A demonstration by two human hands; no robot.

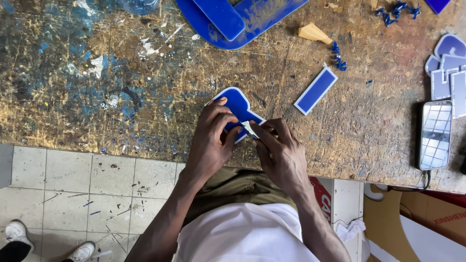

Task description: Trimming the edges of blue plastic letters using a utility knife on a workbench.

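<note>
A flat blue cut-out shape with a white edge [236, 104] lies near the front edge of the paint-stained wooden workbench [97, 97]. My left hand [211, 140] presses down on it with fingers curled over its near side. My right hand [281, 150] pinches a small pale strip [249, 128] at the shape's lower right edge, thumb and forefinger closed on it. Both hands meet over the shape and hide its near part.
A blue rectangular piece [316, 90] lies to the right. A large blue sign piece [233, 22] sits at the back. Several blue letter cut-outs [449, 68] and a phone [435, 134] with a cable lie at the right. Blue shavings [337, 56], a tan scrap [314, 33]. Another person's shoes [19, 233] on the tiled floor.
</note>
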